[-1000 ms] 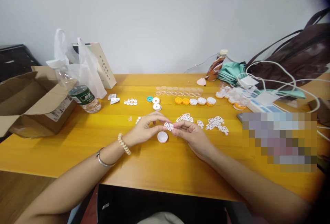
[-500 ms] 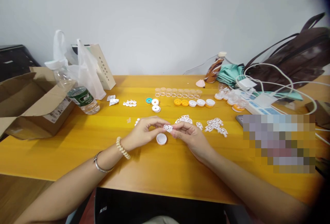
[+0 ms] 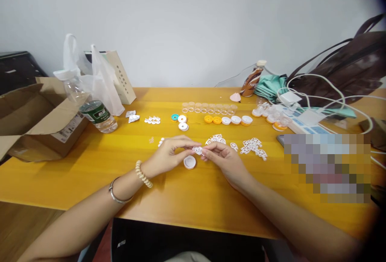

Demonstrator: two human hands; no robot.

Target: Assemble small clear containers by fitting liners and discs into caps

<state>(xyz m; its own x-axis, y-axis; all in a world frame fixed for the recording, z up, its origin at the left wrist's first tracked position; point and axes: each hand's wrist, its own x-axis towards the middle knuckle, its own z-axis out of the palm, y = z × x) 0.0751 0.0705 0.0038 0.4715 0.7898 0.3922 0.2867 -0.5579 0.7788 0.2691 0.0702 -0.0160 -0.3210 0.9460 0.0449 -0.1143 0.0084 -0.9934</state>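
Observation:
Between the fingertips of my left hand (image 3: 173,152) and my right hand (image 3: 221,157) is a small white openwork plastic piece (image 3: 197,150). Both hands are closed in a pinch on it, just above the table. Right below it stands a round white cap with an orange base (image 3: 189,162). Similar white openwork pieces lie in one pile (image 3: 216,139) behind my right hand and in another pile (image 3: 253,147) to its right, with a single loose one (image 3: 233,146) between. Small white discs (image 3: 161,141) are partly hidden behind my left hand.
Farther back are a row of clear round cups (image 3: 209,108), orange and white caps (image 3: 226,120), ringed discs (image 3: 182,122) and small white knobs (image 3: 152,120). A water bottle (image 3: 98,115) and cardboard box (image 3: 45,133) stand left; a power strip (image 3: 304,123) with cables and a dark bag (image 3: 346,69) lie right.
Both hands stay pinched on the white openwork piece, which has turned slightly between the fingertips. My right fingers have shifted a little. The rest of the table looks the same.

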